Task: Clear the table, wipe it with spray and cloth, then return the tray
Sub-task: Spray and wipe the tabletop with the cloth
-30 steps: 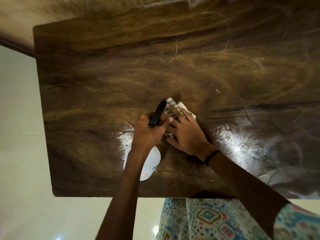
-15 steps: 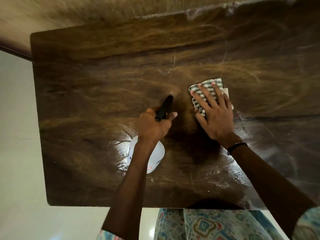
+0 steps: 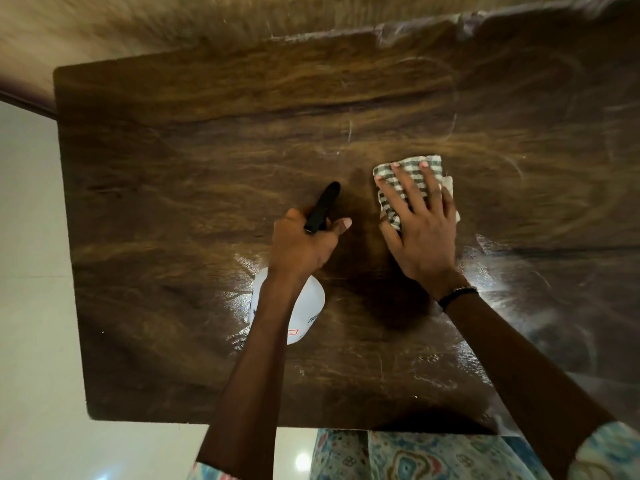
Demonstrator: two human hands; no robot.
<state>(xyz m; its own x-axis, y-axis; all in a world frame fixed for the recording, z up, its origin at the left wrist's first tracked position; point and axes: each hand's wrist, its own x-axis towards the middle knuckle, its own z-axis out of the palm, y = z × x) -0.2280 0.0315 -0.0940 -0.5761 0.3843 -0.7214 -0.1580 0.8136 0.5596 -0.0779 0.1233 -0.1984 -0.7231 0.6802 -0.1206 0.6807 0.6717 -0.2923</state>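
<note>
The right hand lies flat on the checked cloth, its fingers spread wide and straight, pressing the folded cloth down against the tabletop. The fingertips reach nearly to the cloth's far edge, and a white corner of it sticks out on the right of the hand. The wrist carries a dark bracelet, and the forearm runs back toward the lower right, where a patterned sleeve begins.

The left hand is curled round the neck of the spray bottle, thumb stretched out to the right. The black nozzle juts out past the knuckles, pointing away and a little right. The bottle's white body shows beneath the wrist, over the tabletop; whether it rests on the surface I cannot tell. The left forearm reaches straight in from the near edge.

The two hands sit near each other, apart, with bare dark wood between. Wet sheen glistens on the tabletop around the bottle and to the right of the bracelet.
</note>
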